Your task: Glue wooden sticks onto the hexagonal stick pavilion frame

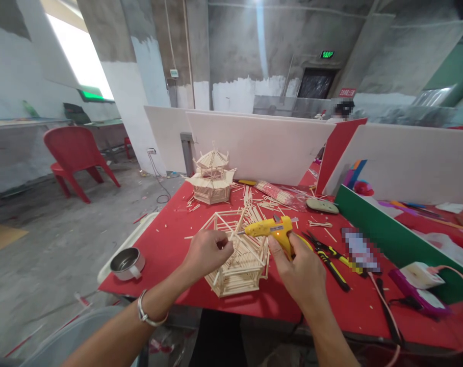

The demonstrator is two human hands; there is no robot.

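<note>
My right hand (303,272) is wrapped round the grip of a yellow hot glue gun (270,228), whose nozzle points left. Close to that nozzle, my left hand (207,251) is closed with thumb and fingers pinched together; what they hold, if anything, is too small to make out. Both hands are over a many-sided frame of pale wooden sticks (237,284) at the table's near side. Its base is stacked in layers, and thin posts and bars rise from it. My left hand and the glue gun hide part of it.
On the red table (158,262) stand a stick pagoda (213,178) and a metal cup (127,263). Loose sticks (260,206), black-and-yellow pliers (333,267) and a power strip (418,295) with cords lie about. A green board (392,237) edges the right; white partitions (254,145) stand behind.
</note>
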